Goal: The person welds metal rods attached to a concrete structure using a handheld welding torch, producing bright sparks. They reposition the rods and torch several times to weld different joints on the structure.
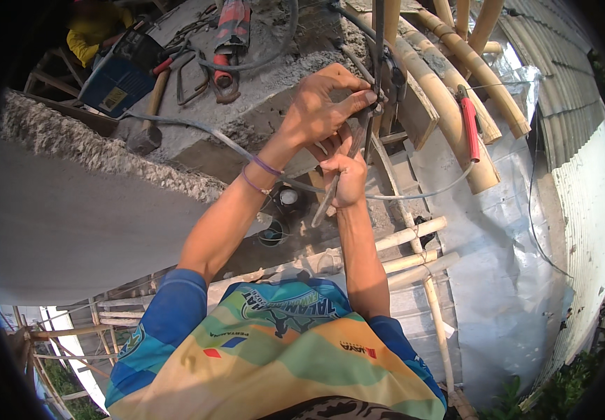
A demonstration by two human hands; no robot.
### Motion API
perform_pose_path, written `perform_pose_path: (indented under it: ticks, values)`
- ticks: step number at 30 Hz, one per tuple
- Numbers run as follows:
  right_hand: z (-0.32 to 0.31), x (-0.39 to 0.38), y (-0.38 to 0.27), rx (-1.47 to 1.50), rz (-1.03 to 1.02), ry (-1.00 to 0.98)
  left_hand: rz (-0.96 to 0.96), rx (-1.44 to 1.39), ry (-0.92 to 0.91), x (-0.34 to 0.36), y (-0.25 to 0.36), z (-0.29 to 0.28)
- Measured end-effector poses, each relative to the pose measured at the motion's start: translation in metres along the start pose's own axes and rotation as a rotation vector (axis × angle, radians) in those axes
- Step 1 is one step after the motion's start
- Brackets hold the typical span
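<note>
My left hand [322, 105], a purple band on its wrist, is closed in a pinch against a dark upright steel bar [378, 52]. What lies between its thumb and fingertips is too small to make out. Just below it, my right hand [348, 175] is closed round a slanting grey metal bar [325, 204], whose lower end sticks out under the palm. The bar's upper end runs up beside the upright steel, partly hidden by the fingers. A dark clamp-like thing [396, 78] sits right of the upright bar.
A red-handled electrode holder [470, 129] rests on bamboo poles [434, 105] at right. On the rough concrete lie a hammer [147, 136], a hacksaw [192, 87] and a red angle grinder [227, 70]. A blue machine [117, 80] and a person in yellow [87, 43] are far left.
</note>
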State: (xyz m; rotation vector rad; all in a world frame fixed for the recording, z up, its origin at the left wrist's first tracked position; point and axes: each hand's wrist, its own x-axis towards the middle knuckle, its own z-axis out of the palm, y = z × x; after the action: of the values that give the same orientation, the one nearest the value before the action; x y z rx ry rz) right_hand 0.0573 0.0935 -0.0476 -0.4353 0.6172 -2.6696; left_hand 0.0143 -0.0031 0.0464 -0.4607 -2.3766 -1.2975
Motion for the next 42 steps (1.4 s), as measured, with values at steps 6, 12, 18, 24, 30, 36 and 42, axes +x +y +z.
perform_pose_path:
  ticks: [6,12,18,24,30,36,42]
  values:
    - [0.004,0.001,-0.003,-0.014,-0.004,0.010,0.005,0.009,0.001,-0.002,0.000,-0.001]
    - [0.006,-0.001,-0.004,-0.026,0.011,0.028,-0.108,-0.049,-0.015,-0.008,0.000,-0.002]
    - [0.005,0.002,-0.005,-0.053,0.015,0.018,-0.082,0.123,0.270,-0.081,0.016,-0.013]
    - [0.006,0.002,-0.001,-0.038,0.003,-0.008,-0.086,0.355,0.033,-0.158,0.028,-0.027]
    - [0.010,0.001,-0.003,-0.060,0.027,0.017,-0.287,0.643,-0.263,-0.132,0.020,-0.019]
    - [0.006,0.002,0.000,-0.060,-0.002,0.016,-0.333,0.662,-0.316,-0.132,0.028,-0.022]
    - [0.006,0.002,0.000,0.003,0.028,0.006,-0.176,0.578,-0.161,-0.134,0.018,-0.018]
